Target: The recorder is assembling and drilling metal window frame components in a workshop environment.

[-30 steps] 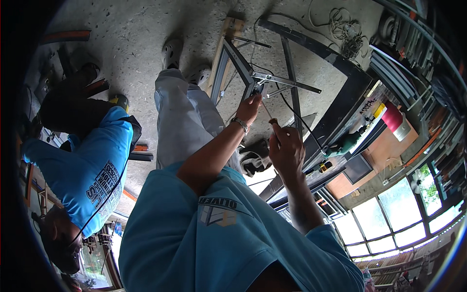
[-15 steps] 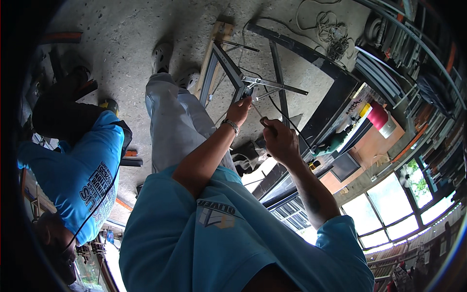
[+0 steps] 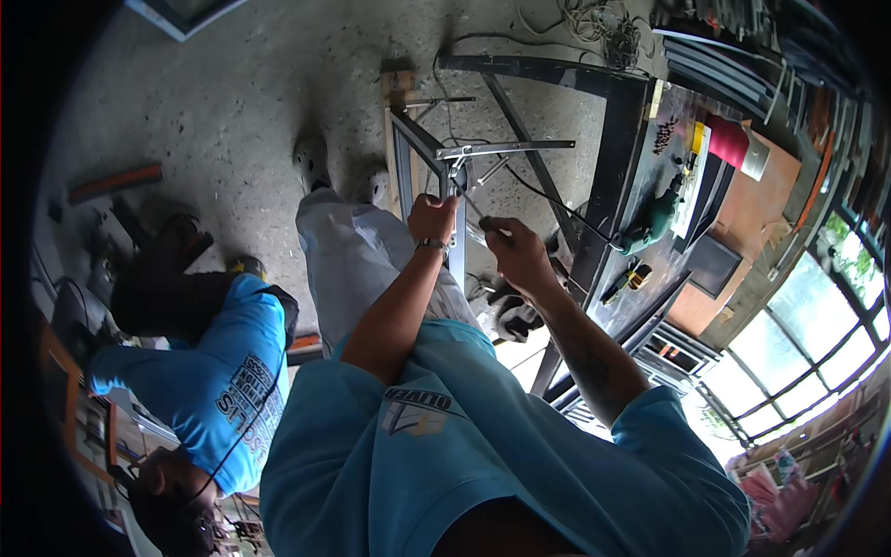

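A dark grey metal frame (image 3: 417,136) stands in front of me, with a silver hinge arm (image 3: 520,147) reaching out to the right from its corner. My left hand (image 3: 432,219), a metal band at its wrist, is closed on the frame just below that corner. In my right hand (image 3: 518,256) is a screwdriver (image 3: 471,200), its thin shaft slanting up and left to the corner by the hinge arm. My fist hides most of its handle. Whether the tip sits in a screw is too small to tell.
A black metal workbench (image 3: 603,176) stands to the right, bearing a green power drill (image 3: 652,223) and yellow-black pliers (image 3: 627,283). A wooden piece (image 3: 398,85) lies beyond the frame. At left a co-worker in a blue shirt (image 3: 209,371) bends over. A cable bundle (image 3: 620,42) lies far right.
My view has shifted, so the co-worker and bench sit further right or lower. Both my hands stay at the frame's corner, the screwdriver still in my right; my left hand sits slightly lower on the frame.
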### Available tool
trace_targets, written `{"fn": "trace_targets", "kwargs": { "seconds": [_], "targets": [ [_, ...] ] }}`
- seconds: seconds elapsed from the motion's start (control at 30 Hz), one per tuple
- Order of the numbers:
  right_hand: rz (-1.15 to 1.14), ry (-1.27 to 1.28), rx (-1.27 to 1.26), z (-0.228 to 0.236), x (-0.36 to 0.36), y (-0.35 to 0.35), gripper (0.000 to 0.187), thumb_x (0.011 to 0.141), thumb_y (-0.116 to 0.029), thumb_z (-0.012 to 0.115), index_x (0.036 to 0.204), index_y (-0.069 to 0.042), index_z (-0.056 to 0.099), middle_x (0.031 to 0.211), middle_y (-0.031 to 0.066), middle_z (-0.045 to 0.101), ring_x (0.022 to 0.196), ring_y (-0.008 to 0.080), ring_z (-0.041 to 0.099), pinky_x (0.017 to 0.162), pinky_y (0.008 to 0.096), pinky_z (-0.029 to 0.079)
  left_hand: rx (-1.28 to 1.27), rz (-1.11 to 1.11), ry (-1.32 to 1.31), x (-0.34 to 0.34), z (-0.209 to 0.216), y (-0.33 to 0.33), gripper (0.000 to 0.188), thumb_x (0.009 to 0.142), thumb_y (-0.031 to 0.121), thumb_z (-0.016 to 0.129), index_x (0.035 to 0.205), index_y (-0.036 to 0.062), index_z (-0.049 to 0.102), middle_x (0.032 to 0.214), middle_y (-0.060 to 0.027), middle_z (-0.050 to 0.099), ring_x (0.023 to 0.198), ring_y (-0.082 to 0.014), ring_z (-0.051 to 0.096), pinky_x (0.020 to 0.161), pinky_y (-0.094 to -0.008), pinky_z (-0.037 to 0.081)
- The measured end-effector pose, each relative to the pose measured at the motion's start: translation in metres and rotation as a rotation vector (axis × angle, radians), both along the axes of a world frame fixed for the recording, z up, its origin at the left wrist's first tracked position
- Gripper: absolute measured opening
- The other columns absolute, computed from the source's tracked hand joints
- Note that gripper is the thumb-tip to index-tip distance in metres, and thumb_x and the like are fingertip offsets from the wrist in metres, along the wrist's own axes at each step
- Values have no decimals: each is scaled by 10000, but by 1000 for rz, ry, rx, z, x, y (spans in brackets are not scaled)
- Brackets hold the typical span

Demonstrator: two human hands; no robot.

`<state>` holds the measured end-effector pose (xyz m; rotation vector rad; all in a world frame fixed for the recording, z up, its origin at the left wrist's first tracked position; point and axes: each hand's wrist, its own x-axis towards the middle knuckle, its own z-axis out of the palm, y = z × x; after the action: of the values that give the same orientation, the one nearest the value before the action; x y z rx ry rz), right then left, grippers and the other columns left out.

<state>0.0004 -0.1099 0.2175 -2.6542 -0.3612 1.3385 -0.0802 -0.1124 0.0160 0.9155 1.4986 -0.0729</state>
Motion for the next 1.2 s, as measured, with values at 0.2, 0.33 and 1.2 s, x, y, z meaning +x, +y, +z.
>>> {"fn": "trace_targets", "kwargs": {
  "seconds": [0.2, 0.33, 1.2],
  "targets": [
    [66, -711, 474, 59, 57, -65, 471, 923, -148, 569, 1359, -47, 423, 1036, 144, 623, 883, 197, 618, 765, 316, 490, 32, 16, -240, 14, -87, -31, 632, 612, 301, 842, 1074, -43, 582, 972, -183, 676, 937, -302, 650, 838, -373, 497],
    [-413, -1081, 493, 49, 164, -176, 460, 904, -139, 567, 1334, -36, 440, 1059, 145, 621, 932, 218, 615, 814, 339, 479, -175, 109, -530, 30, -76, -25, 536, 716, 203, 792, 1174, -9, 611, 1090, -86, 674, 994, -206, 634, 866, -339, 475],
    [250, -542, 764, 8, 26, -142, 196, 758, -170, 708, 944, -112, 687, 1088, 101, 623, 984, 309, 589, 836, 411, 469, -232, 238, -394, -77, 29, -5, 934, 847, 758, 365, 1507, 144, 120, 1536, -89, 199, 1388, -331, 271, 1061, -616, 255]
  ]
}}
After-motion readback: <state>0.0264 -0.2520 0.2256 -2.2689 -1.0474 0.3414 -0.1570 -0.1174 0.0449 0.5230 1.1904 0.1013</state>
